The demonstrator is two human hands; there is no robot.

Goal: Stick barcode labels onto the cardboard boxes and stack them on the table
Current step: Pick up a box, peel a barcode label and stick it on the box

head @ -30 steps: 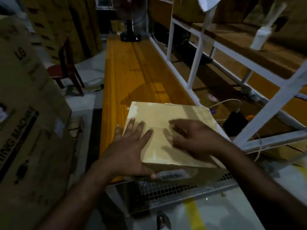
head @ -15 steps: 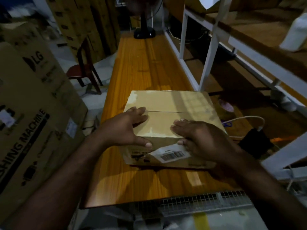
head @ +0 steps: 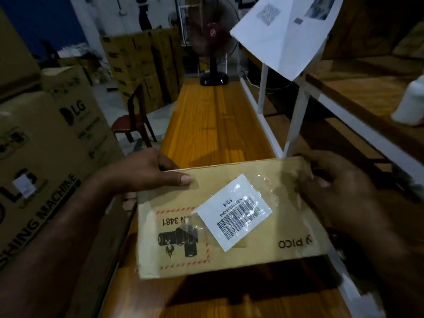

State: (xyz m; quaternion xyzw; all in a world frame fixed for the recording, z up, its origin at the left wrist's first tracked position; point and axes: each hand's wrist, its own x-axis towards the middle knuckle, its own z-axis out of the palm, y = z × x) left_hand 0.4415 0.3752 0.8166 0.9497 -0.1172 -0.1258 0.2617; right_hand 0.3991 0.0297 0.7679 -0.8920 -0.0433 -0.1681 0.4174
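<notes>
A brown cardboard box hangs lifted above the orange wooden table, its labelled side turned toward me. A white barcode label sits askew on that side under clear tape, beside a red-bordered battery mark and the word PICO printed upside down. My left hand grips the box's upper left corner, thumb lying along the top edge. My right hand grips the upper right corner, fingers curled behind it. The box's top and back are hidden.
A large LG washing-machine carton stands close at the left. White shelf posts and a wooden shelf run along the right. At the table's far end stands a fan. A dark chair is left of the table. A white paper sheet hangs overhead.
The box lay flat on the table under both hands. It has since been gripped at its corners, raised and tipped so its labelled side faces me.
</notes>
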